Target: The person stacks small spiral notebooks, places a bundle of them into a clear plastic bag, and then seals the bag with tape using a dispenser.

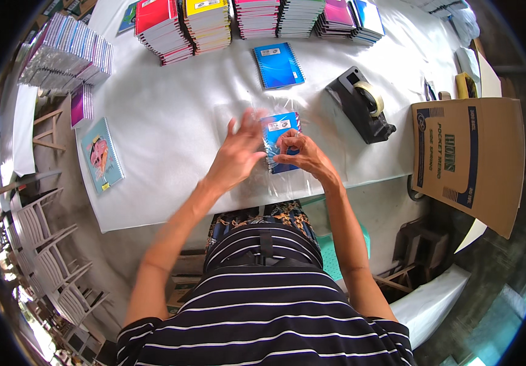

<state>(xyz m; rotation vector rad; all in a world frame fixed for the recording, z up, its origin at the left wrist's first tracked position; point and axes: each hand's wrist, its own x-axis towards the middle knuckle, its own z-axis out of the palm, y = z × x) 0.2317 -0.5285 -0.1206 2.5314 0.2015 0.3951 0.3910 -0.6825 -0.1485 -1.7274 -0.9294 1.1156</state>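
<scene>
A blue spiral-bound memo notebook [283, 122] lies on the white-covered table in front of me, with clear plastic film [302, 177] around and beneath it. My right hand [304, 154] is over the notebook's lower half, thumb and forefinger closed in a pinch; whatever is between them is too small to make out. At the notebook's left edge is my left hand [238, 152], its thumb held apart and its fingers stretched out and smeared by motion. A second blue notebook [278, 64] rests farther back. To the right stands a black tape dispenser [357, 104] with a tape roll.
Stacks of coloured notebooks, such as the red [160, 27] and yellow [206, 24] ones, line the far edge. More notebooks [67, 52] are piled at far left, near a notebook with a teal cover [101, 155]. An open cardboard box [464, 158] stands at right.
</scene>
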